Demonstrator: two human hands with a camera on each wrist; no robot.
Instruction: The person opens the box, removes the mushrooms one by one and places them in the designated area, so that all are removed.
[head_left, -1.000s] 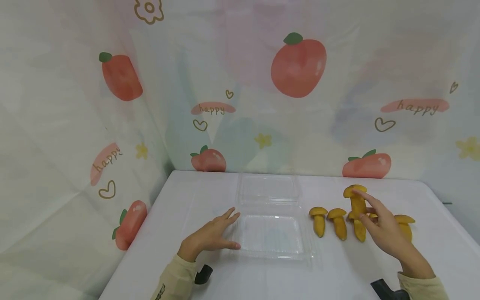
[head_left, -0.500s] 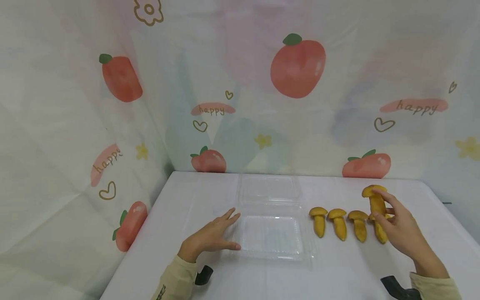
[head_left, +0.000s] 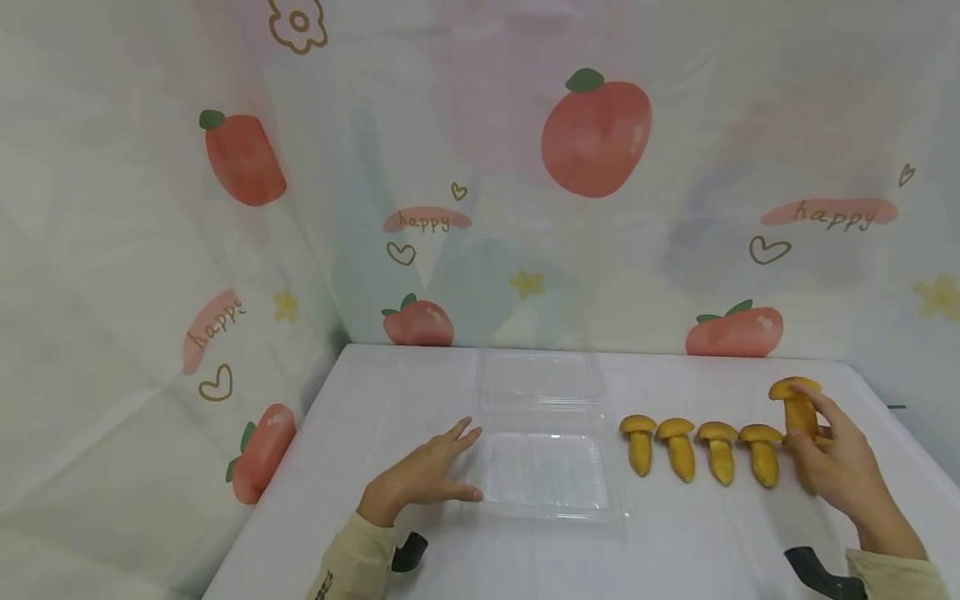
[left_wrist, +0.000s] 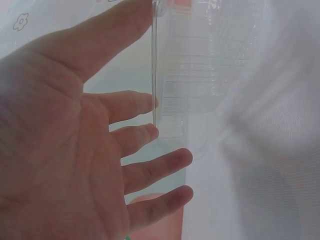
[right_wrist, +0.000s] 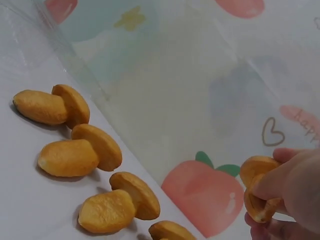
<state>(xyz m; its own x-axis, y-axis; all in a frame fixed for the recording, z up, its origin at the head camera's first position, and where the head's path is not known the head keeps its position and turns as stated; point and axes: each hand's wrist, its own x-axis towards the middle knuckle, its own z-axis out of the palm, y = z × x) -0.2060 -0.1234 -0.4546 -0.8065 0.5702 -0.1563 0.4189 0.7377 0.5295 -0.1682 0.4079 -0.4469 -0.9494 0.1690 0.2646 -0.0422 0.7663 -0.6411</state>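
Observation:
At the table's right side my right hand [head_left: 843,458] pinches a yellow-brown mushroom [head_left: 799,415] by its stem, cap upward, above the table. In the right wrist view, thumb and fingers close around this mushroom [right_wrist: 256,170]. Another mushroom [head_left: 807,480] lies below it, mostly hidden by the hand. Several similar mushrooms [head_left: 721,454] lie in a row to the left, caps toward the back wall. My left hand [head_left: 420,471] spreads its fingers at the left edge of a clear plastic clamshell box [head_left: 543,510]. In the left wrist view, fingertips touch or nearly touch the box's rim [left_wrist: 154,65].
The box's lid [head_left: 540,375] is folded back toward the wall. A white table [head_left: 570,562] carries everything. Fabric walls [head_left: 480,125] printed with fruit stand behind and at the left. Black straps [head_left: 817,571] show at both wrists.
My right hand has moved to the right along the row with the mushroom, uncovering mushrooms it was in front of. The left hand and the box have stayed in place.

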